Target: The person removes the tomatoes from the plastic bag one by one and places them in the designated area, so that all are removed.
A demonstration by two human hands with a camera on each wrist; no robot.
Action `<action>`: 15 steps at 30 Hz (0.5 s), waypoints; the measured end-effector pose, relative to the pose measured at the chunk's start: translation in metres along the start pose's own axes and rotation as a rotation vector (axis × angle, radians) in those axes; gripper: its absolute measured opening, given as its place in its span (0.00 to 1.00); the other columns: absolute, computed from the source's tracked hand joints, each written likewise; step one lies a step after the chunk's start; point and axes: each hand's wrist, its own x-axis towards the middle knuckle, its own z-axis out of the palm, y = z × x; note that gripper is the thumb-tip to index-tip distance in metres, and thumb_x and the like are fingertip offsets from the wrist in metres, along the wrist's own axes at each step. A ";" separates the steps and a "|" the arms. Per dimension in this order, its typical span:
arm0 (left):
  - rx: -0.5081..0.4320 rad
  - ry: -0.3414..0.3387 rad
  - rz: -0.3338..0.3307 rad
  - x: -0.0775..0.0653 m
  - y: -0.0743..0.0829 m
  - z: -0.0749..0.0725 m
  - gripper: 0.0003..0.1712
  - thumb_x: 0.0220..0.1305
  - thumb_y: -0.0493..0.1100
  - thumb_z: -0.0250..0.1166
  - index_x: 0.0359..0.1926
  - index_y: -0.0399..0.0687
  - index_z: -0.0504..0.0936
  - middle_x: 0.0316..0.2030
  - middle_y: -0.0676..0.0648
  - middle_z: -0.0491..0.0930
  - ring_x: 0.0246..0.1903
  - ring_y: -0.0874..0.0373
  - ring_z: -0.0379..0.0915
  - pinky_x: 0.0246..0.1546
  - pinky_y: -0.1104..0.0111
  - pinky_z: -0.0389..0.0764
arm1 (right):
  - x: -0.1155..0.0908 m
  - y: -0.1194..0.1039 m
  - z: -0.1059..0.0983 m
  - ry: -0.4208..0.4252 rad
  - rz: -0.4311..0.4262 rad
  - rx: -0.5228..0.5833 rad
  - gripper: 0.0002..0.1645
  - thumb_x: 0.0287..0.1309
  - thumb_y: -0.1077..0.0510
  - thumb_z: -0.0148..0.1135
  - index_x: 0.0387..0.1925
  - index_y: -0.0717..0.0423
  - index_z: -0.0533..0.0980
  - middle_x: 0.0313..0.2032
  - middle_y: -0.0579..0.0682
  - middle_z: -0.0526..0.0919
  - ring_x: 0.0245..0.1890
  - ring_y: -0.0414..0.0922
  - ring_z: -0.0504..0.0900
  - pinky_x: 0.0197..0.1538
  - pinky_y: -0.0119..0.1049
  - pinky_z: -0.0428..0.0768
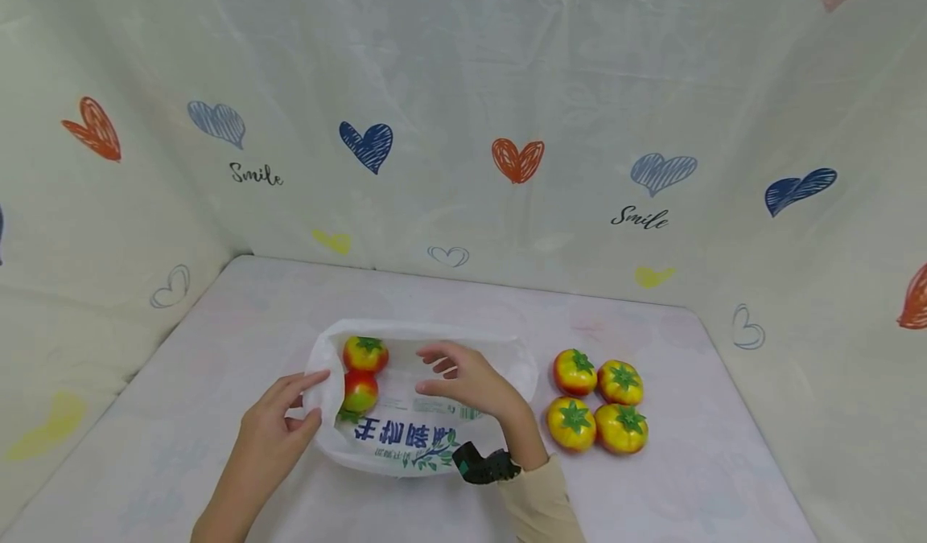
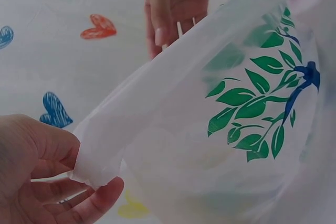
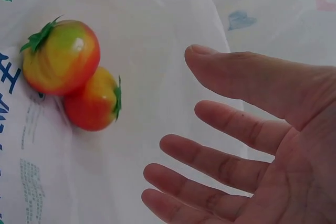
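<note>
Inside the white bag (image 1: pixel 427 327), near its left end, lay two red-and-yellow fruits (image 1: pixel 365 355) with green tops, touching each other, while four similar fruits (image 1: pixel 572 424) sat clustered on the surface (image 1: pixel 181 382) just right of the bag. At the bag's left rim the left hand (image 1: pixel 269 430) held the edge, its fingers bent about it, though how tightly could not be told. Over the bag's mouth hung the right hand (image 1: pixel 471 378), fingers and thumb spread apart with nothing between them. The likeliest trouble was the thin rim slipping from the left fingers, since so soft a wall could sag inward and narrow the mouth. The right wrist might also have dragged the near wall askew, and a nudge from the bag's right end could have set the round cluster rolling. On the bag ran large dark blue characters (image 1: pixel 405 432), not clear enough to read with certainty, with a leafy branch print (image 1: pixel 432 453) below them and what looked like a green barcode (image 1: pixel 471 413). On the cloth (image 1: pixel 434 205) behind the bag, among drawn hearts (image 1: pixel 517 161), the word "Smile" (image 1: pixel 256 174) showed twice
</note>
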 end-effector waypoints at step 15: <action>-0.006 -0.007 -0.003 0.000 0.000 -0.002 0.27 0.57 0.34 0.61 0.60 0.46 0.72 0.56 0.38 0.70 0.45 0.49 0.71 0.40 0.67 0.83 | 0.031 -0.010 0.036 -0.164 0.016 -0.150 0.29 0.50 0.53 0.67 0.55 0.53 0.72 0.54 0.51 0.76 0.52 0.48 0.74 0.49 0.27 0.77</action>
